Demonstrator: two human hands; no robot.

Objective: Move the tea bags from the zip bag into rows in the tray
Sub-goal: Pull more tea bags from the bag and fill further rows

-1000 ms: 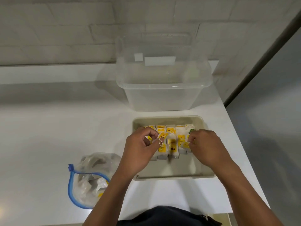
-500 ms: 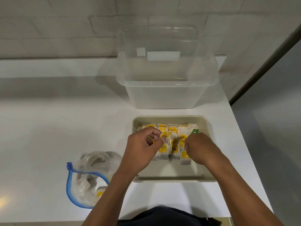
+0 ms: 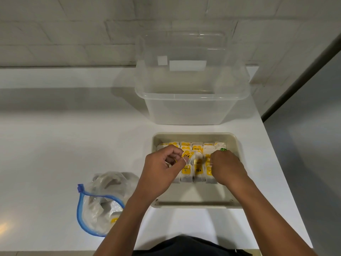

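**On the tabletop's right side, two hands settle a tea bag into the tray's second row**

On the white tabletop (image 3: 55, 145), near its right edge, a large clear plastic bin (image 3: 190, 100) stands toward the back, open and out of the way of the work. Just in front of it sits the beige tray (image 3: 195, 204), square to the person, probably so the rows run straight across. Toward the tabletop's front edge, left of the tray, lies the zip bag (image 3: 99, 204), its blue-edged mouth open; a few tea bags remain inside, so the task appears unfinished.

The tea bags (image 3: 198, 169) already moved fill a row against the tray's far wall and most of a second row in front of it, yellow tags up; the near half of the tray floor is bare.

The left hand (image 3: 162, 170) hovers over the left end of the second row, its grip closed on a yellow tag (image 3: 186, 155) and its white string, likely to keep the string from snagging neighbours. The right hand (image 3: 227, 167) rests over the right end, fingers curled down among the bags; whether its grip actually holds one cannot be told.
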